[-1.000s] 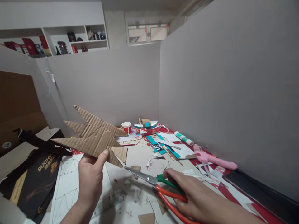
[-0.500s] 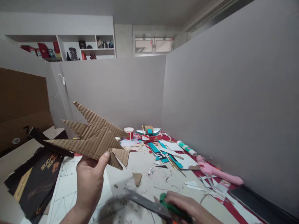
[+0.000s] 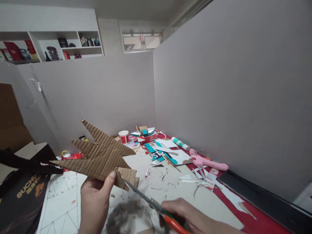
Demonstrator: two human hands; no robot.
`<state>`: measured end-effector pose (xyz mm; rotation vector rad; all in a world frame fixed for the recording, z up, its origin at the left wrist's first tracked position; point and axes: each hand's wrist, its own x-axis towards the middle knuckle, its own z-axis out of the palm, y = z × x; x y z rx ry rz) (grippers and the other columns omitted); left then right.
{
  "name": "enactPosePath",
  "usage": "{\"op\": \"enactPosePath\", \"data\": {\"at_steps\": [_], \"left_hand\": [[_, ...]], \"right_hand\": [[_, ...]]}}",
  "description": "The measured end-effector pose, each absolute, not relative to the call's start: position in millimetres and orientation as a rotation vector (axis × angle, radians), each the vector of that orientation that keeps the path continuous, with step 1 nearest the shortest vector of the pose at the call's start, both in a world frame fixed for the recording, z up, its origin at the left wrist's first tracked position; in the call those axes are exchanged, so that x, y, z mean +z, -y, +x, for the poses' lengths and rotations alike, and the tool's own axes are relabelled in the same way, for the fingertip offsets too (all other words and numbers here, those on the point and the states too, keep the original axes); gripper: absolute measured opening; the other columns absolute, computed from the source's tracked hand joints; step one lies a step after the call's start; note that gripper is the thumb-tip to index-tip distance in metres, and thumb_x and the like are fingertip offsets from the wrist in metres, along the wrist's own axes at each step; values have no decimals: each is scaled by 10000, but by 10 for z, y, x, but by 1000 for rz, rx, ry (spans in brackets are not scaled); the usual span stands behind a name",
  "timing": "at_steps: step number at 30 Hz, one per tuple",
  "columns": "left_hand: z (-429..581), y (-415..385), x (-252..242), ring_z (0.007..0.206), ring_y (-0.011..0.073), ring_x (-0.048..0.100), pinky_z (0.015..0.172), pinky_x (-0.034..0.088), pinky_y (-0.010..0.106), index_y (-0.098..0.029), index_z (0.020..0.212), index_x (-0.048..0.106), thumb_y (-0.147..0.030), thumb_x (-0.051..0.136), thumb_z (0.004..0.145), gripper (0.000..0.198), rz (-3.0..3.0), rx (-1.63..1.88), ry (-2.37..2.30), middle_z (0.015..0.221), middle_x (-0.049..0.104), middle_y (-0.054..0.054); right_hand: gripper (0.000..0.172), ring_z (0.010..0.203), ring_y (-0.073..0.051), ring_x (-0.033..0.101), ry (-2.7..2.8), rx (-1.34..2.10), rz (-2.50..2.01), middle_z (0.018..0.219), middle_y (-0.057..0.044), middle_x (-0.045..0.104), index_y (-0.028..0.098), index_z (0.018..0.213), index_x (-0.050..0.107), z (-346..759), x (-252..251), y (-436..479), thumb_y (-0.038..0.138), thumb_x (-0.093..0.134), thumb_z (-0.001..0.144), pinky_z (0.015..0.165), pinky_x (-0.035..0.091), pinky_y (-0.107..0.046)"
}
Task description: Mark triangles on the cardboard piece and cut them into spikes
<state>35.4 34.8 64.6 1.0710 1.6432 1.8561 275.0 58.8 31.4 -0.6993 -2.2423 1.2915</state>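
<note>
A jagged star-like piece of corrugated cardboard (image 3: 102,156) is pinched between the thumb and fingers of my left hand (image 3: 97,198). My right hand (image 3: 185,214) is wrapped round scissors (image 3: 148,200) with orange and green handles. Their blades point up and left, and the tip reaches the notch at the cardboard's lower right edge, close to my left thumb. How far apart the blades stand is hard to tell. Behind that notch shows a squarish cardboard flap.
Teal and white paper scraps (image 3: 180,156), a red-and-white cup (image 3: 123,137) and a small boat model (image 3: 143,131) lie at the back. A pink glue gun (image 3: 209,162) and a dark tray-like object (image 3: 263,198) are right; a black box (image 3: 24,198) is left.
The scissors have risen from low over the table to the cardboard's lower edge. The cardboard and my left hand sit slightly lower, and the view has turned right.
</note>
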Motion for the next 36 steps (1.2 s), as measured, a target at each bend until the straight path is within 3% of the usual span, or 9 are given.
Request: {"op": "enactPosePath", "data": {"at_steps": [3,6,9,13,19,25,32,36], "left_hand": [[370,-346,662,856,255,695,728,544,281,-140,843,704,-250,802,585,297,1024,1853,-1593,819,762,64],[371,-343,674,871,257,695,743,539,288,-138,882,689,-232,803,580,337,956,1822,-1551,824,758,59],[371,-337,664,842,252,691,717,533,286,-137,878,682,-252,797,598,324,948,1772,-1582,781,744,45],[379,-331,654,775,255,684,677,535,291,-128,812,684,-283,807,585,301,963,1748,-1665,677,711,31],[377,-353,606,854,236,684,724,542,275,-153,901,686,-216,821,558,374,955,1848,-1549,839,754,39],[348,-357,562,869,225,684,767,534,284,-148,956,683,-202,801,607,372,922,1786,-1517,887,756,47],[384,-351,609,930,271,684,839,531,357,-124,989,704,-214,797,633,379,921,1770,-1391,960,754,97],[392,-336,611,964,281,678,862,528,365,-124,1005,709,-206,794,642,382,935,1762,-1403,981,754,97]], "right_hand": [[119,573,-80,388,2261,1409,-710,599,49,419,154,700,558,2720,270,-677,216,559,801,514,351,-162],[129,553,-69,342,2270,1460,-721,584,61,365,168,658,469,2711,289,-695,149,529,771,493,299,-159],[155,566,-75,335,2242,1497,-743,613,58,355,165,689,498,2724,333,-659,237,560,811,510,316,-166],[356,597,-90,336,2196,1529,-734,650,47,349,154,749,563,2755,336,-652,493,561,858,541,348,-181],[625,550,-77,335,2264,1658,-610,630,44,363,135,819,599,2813,269,-732,737,432,839,487,322,-171],[647,534,-60,337,2208,1661,-659,617,48,390,132,846,621,2850,285,-738,754,443,824,473,313,-154],[727,474,-60,439,2150,1964,-560,574,33,448,115,917,602,2900,204,-802,791,349,831,452,357,-153],[681,477,-55,392,2162,1858,-652,597,45,422,135,932,597,2897,228,-755,780,408,821,439,326,-149]]}}
